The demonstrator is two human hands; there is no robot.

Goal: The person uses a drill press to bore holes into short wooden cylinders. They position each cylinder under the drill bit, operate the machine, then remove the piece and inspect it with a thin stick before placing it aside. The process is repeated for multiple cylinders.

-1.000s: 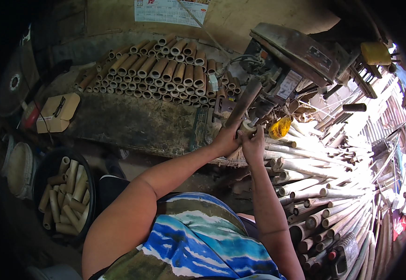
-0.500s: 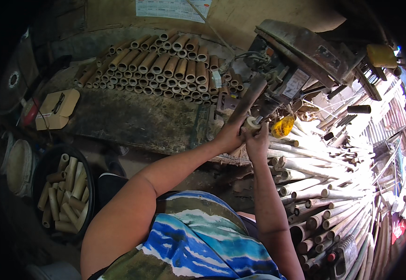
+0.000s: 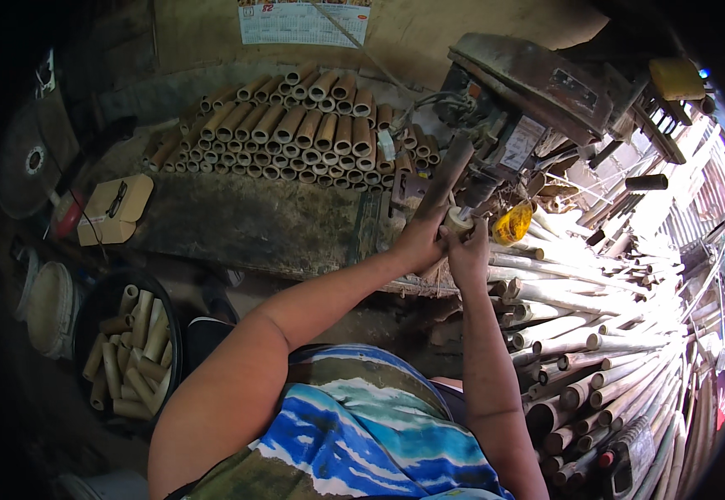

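Note:
Both my hands are closed around a short bamboo tube, its pale round end facing the drill press. My left hand wraps it from the left, beside the machine's dark post. From the right, my right hand grips the same tube, thumb near its rim. The chuck of the drill press points down at the tube's end, with the bit right at the opening; how deep it sits I cannot tell. Most of the tube is hidden by my fingers.
Cut bamboo tubes are stacked on the wooden bench. A black tub of short pieces stands at left, near an opened cardboard box. Long bamboo poles fill the right side. A yellow object hangs beside my right hand.
The whole view has shifted slightly, so the scene sits a little lower and mostly further right. Both hands keep their hold on the bamboo tube at the drill.

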